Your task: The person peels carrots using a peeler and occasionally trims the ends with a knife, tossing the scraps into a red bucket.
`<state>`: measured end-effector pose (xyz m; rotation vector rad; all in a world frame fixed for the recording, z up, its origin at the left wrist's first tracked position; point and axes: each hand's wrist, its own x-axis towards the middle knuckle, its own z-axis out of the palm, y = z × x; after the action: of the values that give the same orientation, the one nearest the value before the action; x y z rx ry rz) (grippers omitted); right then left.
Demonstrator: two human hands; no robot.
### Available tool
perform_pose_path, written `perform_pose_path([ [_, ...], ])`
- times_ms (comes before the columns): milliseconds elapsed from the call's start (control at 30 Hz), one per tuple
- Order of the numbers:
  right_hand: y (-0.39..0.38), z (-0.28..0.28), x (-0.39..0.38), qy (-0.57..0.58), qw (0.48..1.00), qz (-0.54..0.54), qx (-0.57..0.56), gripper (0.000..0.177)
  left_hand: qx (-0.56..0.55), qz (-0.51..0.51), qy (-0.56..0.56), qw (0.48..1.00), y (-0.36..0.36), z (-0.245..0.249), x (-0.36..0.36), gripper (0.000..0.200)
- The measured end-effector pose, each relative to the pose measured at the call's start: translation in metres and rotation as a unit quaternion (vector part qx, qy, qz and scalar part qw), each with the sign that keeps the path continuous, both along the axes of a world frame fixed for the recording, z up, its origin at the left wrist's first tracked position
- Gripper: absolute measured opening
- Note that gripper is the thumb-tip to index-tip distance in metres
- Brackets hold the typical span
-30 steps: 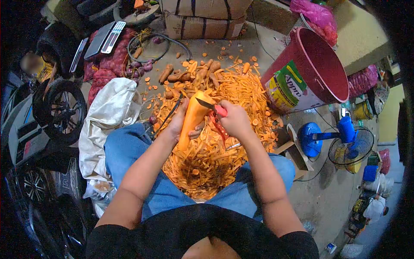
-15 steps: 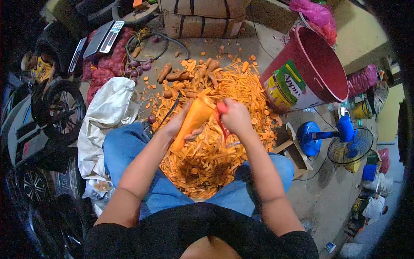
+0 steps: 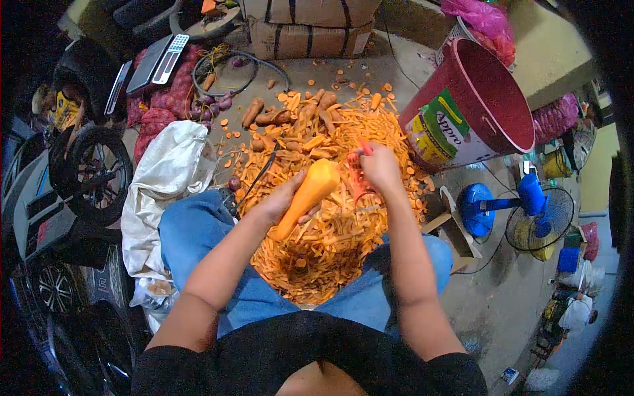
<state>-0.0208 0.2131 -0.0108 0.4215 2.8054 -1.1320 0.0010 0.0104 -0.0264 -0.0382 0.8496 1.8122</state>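
A large peeled carrot (image 3: 309, 193) lies slanted in my left hand (image 3: 285, 198), its thick end pointing up and away from me. The fingers curl round its lower part. My right hand (image 3: 382, 173) grips a red peeler (image 3: 360, 177) just right of the carrot, with a gap between the two. Beneath both hands spreads a heap of orange peelings (image 3: 330, 237) between my knees. Several brownish unpeeled carrots (image 3: 307, 119) rest at the heap's far side, with cut orange rounds scattered around them.
A red bucket (image 3: 413, 122) leans at the right, behind a blue fan (image 3: 479, 204). White sacking (image 3: 158, 191) and a net bag of onions (image 3: 175, 102) are on the left. Large wrapped bales (image 3: 310, 39) stand at the back. A motorcycle wheel (image 3: 99, 171) is far left.
The peeler has come away from the carrot, moving right with my right hand. The carrot has tipped further to the right and its thick end sits lower in view.
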Motion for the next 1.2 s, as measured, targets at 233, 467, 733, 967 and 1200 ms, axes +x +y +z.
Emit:
perform_pose_path([
  [233, 0.09, 0.025, 0.005, 0.256, 0.903, -0.179, -0.296, 0.023, -0.477, -0.179, 0.487, 0.71, 0.005, -0.084, 0.006, 0.056],
  [467, 0.159, 0.065, 0.045, 0.397, 0.704, -0.324, -0.492, 0.022, -0.429, -0.407, 0.618, 0.518, 0.057, -0.036, -0.019, 0.036],
  [733, 0.153, 0.073, 0.042, 0.413, 0.684, -0.373, -0.472, 0.014, -0.181, 0.288, 0.925, 0.169, 0.227, 0.173, -0.107, 0.033],
  [967, 0.161, 0.049, 0.035, 0.394, 0.668, -0.335, -0.535, 0.018, -0.218, 0.267, 0.879, 0.328, 0.189, 0.117, -0.146, 0.029],
  [1200, 0.11, 0.071, 0.041, 0.237, 0.763, -0.309, -0.516, 0.021, -0.528, -0.03, 0.666, 0.526, 0.096, -0.113, -0.165, 0.029],
])
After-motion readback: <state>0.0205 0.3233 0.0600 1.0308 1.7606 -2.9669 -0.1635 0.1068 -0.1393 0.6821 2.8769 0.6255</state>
